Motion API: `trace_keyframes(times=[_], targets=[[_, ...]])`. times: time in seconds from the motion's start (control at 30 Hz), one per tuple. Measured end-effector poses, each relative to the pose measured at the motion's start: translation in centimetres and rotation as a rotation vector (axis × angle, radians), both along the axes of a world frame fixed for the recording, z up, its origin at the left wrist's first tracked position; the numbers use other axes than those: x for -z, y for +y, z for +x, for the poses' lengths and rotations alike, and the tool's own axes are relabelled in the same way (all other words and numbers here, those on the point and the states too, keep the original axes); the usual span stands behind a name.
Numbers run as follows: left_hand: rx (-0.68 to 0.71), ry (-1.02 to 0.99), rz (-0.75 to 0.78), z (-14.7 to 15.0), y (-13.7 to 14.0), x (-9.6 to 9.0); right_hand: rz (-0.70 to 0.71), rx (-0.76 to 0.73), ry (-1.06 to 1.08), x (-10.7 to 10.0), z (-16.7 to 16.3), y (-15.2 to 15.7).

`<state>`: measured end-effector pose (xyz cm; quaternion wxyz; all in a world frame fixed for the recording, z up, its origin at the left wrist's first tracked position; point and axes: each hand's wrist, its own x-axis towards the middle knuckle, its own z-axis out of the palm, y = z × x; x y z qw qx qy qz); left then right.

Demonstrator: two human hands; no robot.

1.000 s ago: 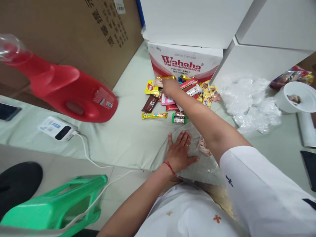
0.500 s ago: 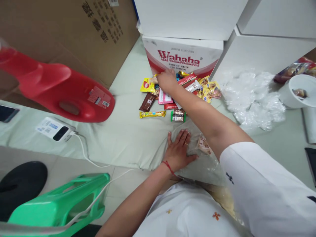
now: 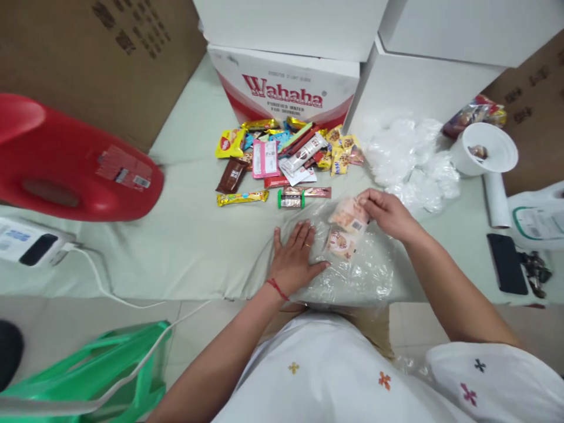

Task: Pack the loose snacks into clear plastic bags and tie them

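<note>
My left hand [image 3: 296,257] lies flat with fingers spread on a clear plastic bag [image 3: 370,279] at the table's near edge. Between the thumb and fingers of my right hand [image 3: 388,214] is a small beige snack packet [image 3: 349,215], held by one corner over the bag. Just below it, a similar brown-printed packet [image 3: 340,243] rests on or in the bag; which, I cannot tell. Beyond both hands spreads a pile of wrapped snacks, among them a yellow packet [image 3: 230,143], a pink-edged packet [image 3: 265,158], a dark brown packet [image 3: 232,175] and a green-ended roll [image 3: 291,198].
Behind the snacks stands a Wahaha box [image 3: 286,88]. Crumpled clear plastic [image 3: 405,155], a white tub [image 3: 496,150] and a phone [image 3: 506,264] are on the right. To the left are a red jug [image 3: 83,170] and a white cabled device [image 3: 33,244].
My right hand has come back from the snack pile to the bag, holding a beige packet. My left hand stays flat on the bag. The view has shifted to the right.
</note>
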<state>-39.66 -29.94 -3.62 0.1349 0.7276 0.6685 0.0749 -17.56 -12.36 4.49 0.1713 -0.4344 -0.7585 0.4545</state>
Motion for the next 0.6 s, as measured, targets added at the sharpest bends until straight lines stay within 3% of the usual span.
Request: trace_keyframes(times=[0.07,0.13,0.3,0.4,0.5,0.57,0.6], targets=[[0.002,0.012,0.004,0.1,0.0,-0.1,-0.064,-0.036,-0.044,1.1,2.1,-2.3],[0.003,0.025,0.007,0.2,0.1,-0.2,-0.033,-0.076,-0.106,2.1,2.4,-4.0],[0.005,0.042,0.009,0.4,0.4,-0.2,0.229,-0.113,-0.315,3.8,0.6,-5.6],[-0.017,0.024,0.043,0.2,0.2,-1.0,0.343,-0.056,-0.291,3.5,0.6,-5.8],[-0.052,-0.019,0.241,-0.5,-1.1,-2.9,0.474,0.063,-0.160,2.0,2.8,-6.8],[0.048,-0.093,0.412,-1.4,-2.9,-4.1,0.535,0.026,-0.073,1.2,5.1,-8.8],[0.164,-0.146,0.472,-2.0,-3.9,-4.4,0.560,-0.036,-0.044,1.1,6.3,-10.2]])
